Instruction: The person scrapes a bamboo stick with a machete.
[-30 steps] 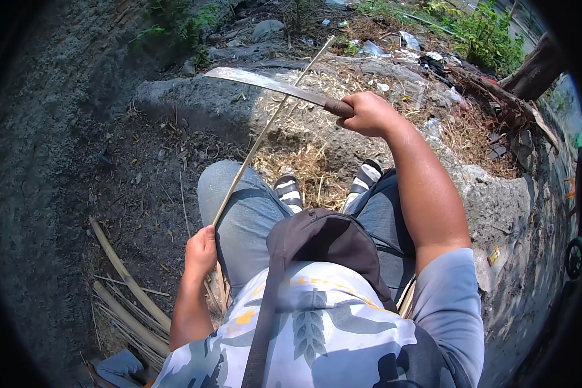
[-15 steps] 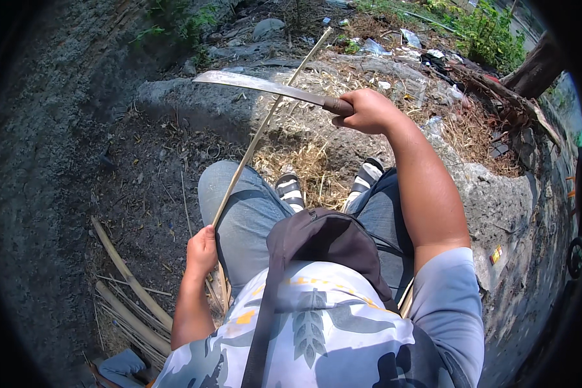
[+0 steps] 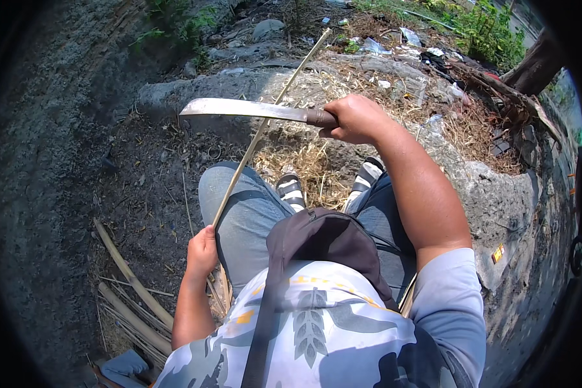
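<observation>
A long, thin, pale stick (image 3: 242, 161) slants up and away from beside my left thigh toward the far rock. My left hand (image 3: 203, 251) is closed round its near end. My right hand (image 3: 357, 119) grips the dark wrapped handle of a machete (image 3: 252, 108). Its broad, slightly curved blade points left and lies across the stick in this view. Whether the blade touches the stick I cannot tell. Both feet, in dark sandals and light socks, rest beyond my knees near a heap of pale shavings (image 3: 304, 169).
Several long stalks (image 3: 134, 278) lie at my left. A dark bag (image 3: 333, 249) rests on my lap. Ahead is a grey rock ledge (image 3: 226, 90) strewn with straw and plastic litter. A tree trunk (image 3: 540, 64) stands at far right, and a rough dark wall or bank runs along the left.
My right hand has brought the machete toward me and a little left, so the blade crosses the stick lower down. My left hand and the stick have stayed nearly still.
</observation>
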`<state>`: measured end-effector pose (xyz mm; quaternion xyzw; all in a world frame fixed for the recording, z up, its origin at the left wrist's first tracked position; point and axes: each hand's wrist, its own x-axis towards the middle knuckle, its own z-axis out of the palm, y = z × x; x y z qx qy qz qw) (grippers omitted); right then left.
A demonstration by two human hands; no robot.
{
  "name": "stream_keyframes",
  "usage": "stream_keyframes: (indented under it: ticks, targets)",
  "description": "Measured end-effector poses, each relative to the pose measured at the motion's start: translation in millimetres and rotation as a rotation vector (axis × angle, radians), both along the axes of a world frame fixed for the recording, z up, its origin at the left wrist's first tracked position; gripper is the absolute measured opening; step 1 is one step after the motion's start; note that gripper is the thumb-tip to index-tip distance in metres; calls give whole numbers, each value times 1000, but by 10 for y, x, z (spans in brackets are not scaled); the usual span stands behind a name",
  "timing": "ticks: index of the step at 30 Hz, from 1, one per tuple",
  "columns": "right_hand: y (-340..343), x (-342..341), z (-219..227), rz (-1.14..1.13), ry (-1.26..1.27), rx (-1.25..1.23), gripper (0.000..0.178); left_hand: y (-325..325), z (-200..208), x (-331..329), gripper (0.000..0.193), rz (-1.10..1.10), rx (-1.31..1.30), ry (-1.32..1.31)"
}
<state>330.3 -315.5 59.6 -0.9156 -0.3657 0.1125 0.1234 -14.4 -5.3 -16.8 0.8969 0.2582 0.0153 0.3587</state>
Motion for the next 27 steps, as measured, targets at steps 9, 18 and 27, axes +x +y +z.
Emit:
stream_keyframes:
  ticks: [9,18,27]
  targets:
    - [-144,183,-49,-162,36,35,34,0,-21,-14,57,4,92,35]
    - [-135,88,-41,-93,17,81,35,5,-8,-12,57,-3,53,2]
    - [-263,291,-21,-219,86,35,35,1,-17,-16,55,0,56,-2]
